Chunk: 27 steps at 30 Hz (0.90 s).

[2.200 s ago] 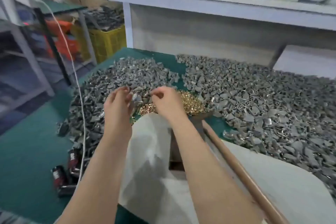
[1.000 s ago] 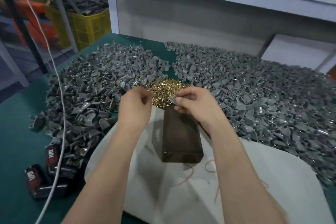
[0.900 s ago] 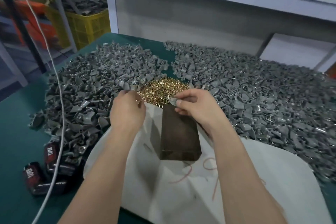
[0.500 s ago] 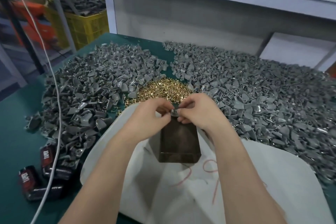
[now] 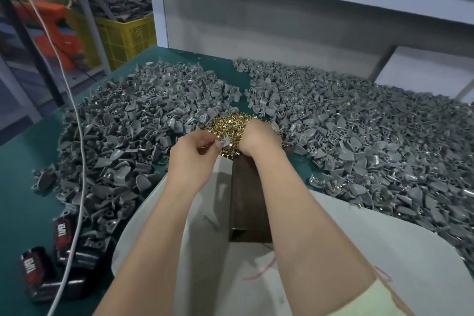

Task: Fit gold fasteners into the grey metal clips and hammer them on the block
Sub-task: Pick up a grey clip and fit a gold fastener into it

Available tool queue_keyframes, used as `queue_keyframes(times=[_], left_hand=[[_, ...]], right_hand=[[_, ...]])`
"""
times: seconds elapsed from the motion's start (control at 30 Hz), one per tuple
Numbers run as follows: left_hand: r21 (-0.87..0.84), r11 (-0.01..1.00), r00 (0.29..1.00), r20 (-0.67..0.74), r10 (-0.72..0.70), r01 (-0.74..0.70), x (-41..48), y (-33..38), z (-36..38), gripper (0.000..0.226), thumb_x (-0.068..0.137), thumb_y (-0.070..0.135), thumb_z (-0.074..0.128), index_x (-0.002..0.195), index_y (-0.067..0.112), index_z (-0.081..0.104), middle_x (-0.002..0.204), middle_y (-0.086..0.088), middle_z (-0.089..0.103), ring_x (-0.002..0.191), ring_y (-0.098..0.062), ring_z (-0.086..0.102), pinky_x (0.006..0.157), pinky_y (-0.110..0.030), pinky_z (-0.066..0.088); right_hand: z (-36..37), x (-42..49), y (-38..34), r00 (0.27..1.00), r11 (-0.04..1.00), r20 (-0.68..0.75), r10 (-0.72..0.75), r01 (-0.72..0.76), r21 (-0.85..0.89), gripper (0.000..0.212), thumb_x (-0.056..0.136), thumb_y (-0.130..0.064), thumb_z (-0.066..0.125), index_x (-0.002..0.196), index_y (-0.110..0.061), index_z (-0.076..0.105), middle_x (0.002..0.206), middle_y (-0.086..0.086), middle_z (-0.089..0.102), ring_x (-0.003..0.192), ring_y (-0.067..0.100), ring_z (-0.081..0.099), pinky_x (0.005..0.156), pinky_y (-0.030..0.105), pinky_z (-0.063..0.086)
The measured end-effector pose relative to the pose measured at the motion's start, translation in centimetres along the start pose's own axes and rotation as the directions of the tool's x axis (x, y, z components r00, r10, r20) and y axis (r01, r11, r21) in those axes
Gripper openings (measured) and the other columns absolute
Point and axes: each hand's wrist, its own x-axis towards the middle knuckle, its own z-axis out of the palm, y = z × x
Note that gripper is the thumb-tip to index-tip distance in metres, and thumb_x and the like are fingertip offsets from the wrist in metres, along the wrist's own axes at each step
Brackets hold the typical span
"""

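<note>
Our hands are working just beyond the far end of the block (image 5: 245,200). Our left hand (image 5: 193,159) is pinching one grey clip (image 5: 224,141) between thumb and fingertips. Our right hand (image 5: 257,137) is dipping knuckles-up into the gold fasteners (image 5: 229,123), its fingertips hidden, so we cannot tell whether it is gripping a fastener or only feeling for one. The gold pile is lying toward the middle of the table (image 5: 23,187), between the left heap of clips (image 5: 133,131) and the right heap of clips (image 5: 372,141), and the block is resting on a white sheet (image 5: 346,251) nearer the table's near edge. We are seeing several risks here. Because the right fingers are working blind, they may be lifting two fasteners or none. A dropped fastener may be rolling into the grey heaps just beside the pile and getting lost. The left pinch looks light and is sitting at the clip's edge, so the clip may be twisting as we are pushing the fastener in, leaving it crooked and likely to bend under a blow. No hammer is showing, so we may be groping for it one-handed while the loose assembly is slipping apart.
</note>
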Motion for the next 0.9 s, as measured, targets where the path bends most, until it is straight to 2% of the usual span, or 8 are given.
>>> queue_keyframes(times=[0.13, 0.27, 0.43, 0.53, 0.73, 0.8, 0.87, 0.9], left_hand=[[-0.02, 1.0, 0.999, 0.031, 0.006, -0.006, 0.0, -0.1, -0.1, 0.006, 0.089, 0.023, 0.065, 0.092, 0.018, 0.066, 0.083, 0.009, 0.062, 0.084, -0.006, 0.056, 0.067, -0.017, 0.038], [-0.014, 0.999, 0.998, 0.063, 0.03, -0.03, -0.4, 0.2, 0.1, 0.003, 0.088, 0.018, 0.064, 0.09, 0.017, 0.067, 0.087, 0.003, 0.066, 0.085, -0.011, 0.059, 0.073, -0.023, 0.04], [0.002, 1.0, 0.997, 0.07, 0.012, -0.012, -0.7, 0.5, 0.3, 0.008, 0.09, 0.019, 0.061, 0.093, 0.014, 0.066, 0.081, 0.012, 0.059, 0.081, -0.009, 0.057, 0.068, -0.022, 0.037], [0.005, 1.0, 0.997, 0.072, 0.026, -0.026, -0.7, 0.7, 0.5, 0.006, 0.09, 0.018, 0.061, 0.093, 0.015, 0.065, 0.08, 0.017, 0.056, 0.075, -0.003, 0.053, 0.064, -0.021, 0.033], [0.032, 0.998, 0.993, 0.103, 0.048, -0.052, -0.9, 0.9, 0.6, 0.005, 0.09, 0.018, 0.061, 0.093, 0.016, 0.065, 0.079, 0.018, 0.055, 0.075, -0.005, 0.054, 0.067, -0.021, 0.037], [0.021, 0.999, 0.994, 0.102, 0.044, -0.047, -0.9, 0.8, 0.5, 0.004, 0.09, 0.017, 0.061, 0.092, 0.017, 0.064, 0.079, 0.017, 0.055, 0.073, -0.001, 0.054, 0.065, -0.021, 0.036], [0.003, 0.999, 0.995, 0.092, 0.033, -0.033, -1.0, 0.8, 0.6, 0.003, 0.09, 0.017, 0.061, 0.09, 0.016, 0.064, 0.079, 0.016, 0.056, 0.074, -0.005, 0.055, 0.066, -0.022, 0.037], [-0.013, 1.0, 0.996, 0.083, 0.02, -0.019, -1.1, 0.9, 0.7, 0.004, 0.091, 0.018, 0.06, 0.09, 0.016, 0.063, 0.081, 0.016, 0.057, 0.076, -0.007, 0.055, 0.067, -0.022, 0.037]], right_hand=[[0.1, 0.3, 0.0, 0.997, 0.997, 0.074, -0.009, 0.015, -0.08, 0.042, 0.081, -0.008, 0.054, 0.123, -0.008, 0.053, 0.128, 0.011, 0.053, 0.117, 0.031, 0.052, 0.095, 0.044, 0.041], [0.0, 0.6, -0.1, 0.992, 0.992, 0.121, -0.02, 0.034, -0.12, 0.036, 0.083, -0.008, 0.056, 0.119, -0.004, 0.055, 0.126, 0.014, 0.054, 0.114, 0.032, 0.054, 0.094, 0.041, 0.044], [0.1, 0.6, 0.0, 0.999, 0.998, 0.052, 0.0, 0.003, -0.067, 0.04, 0.081, -0.004, 0.057, 0.12, -0.005, 0.056, 0.128, 0.012, 0.054, 0.114, 0.031, 0.055, 0.088, 0.037, 0.045], [0.1, 0.4, 0.1, 1.0, 0.999, 0.009, 0.002, -0.002, -0.051, 0.042, 0.079, -0.004, 0.058, 0.121, -0.006, 0.056, 0.127, 0.011, 0.055, 0.114, 0.03, 0.055, 0.087, 0.037, 0.045], [-0.1, 0.6, -0.2, 0.999, 0.999, 0.046, 0.0, 0.002, -0.044, 0.044, 0.08, -0.005, 0.061, 0.123, -0.003, 0.055, 0.128, 0.013, 0.054, 0.114, 0.03, 0.054, 0.092, 0.039, 0.046], [-0.2, 0.5, 0.2, 0.998, 1.0, 0.055, -0.027, 0.028, -0.011, 0.03, 0.083, -0.003, 0.058, 0.113, -0.003, 0.059, 0.122, 0.014, 0.057, 0.104, 0.029, 0.057, 0.085, 0.033, 0.046], [-0.7, 0.4, 1.1, 0.999, 0.998, 0.004, -0.052, 0.051, 0.046, 0.009, 0.087, -0.002, 0.053, 0.092, -0.005, 0.059, 0.106, 0.015, 0.061, 0.087, 0.027, 0.056, 0.073, 0.028, 0.043], [-1.1, 0.3, 1.6, 0.998, 0.995, -0.029, -0.046, 0.049, 0.092, 0.007, 0.088, -0.002, 0.052, 0.086, -0.005, 0.058, 0.098, 0.015, 0.061, 0.084, 0.027, 0.056, 0.07, 0.028, 0.042]])
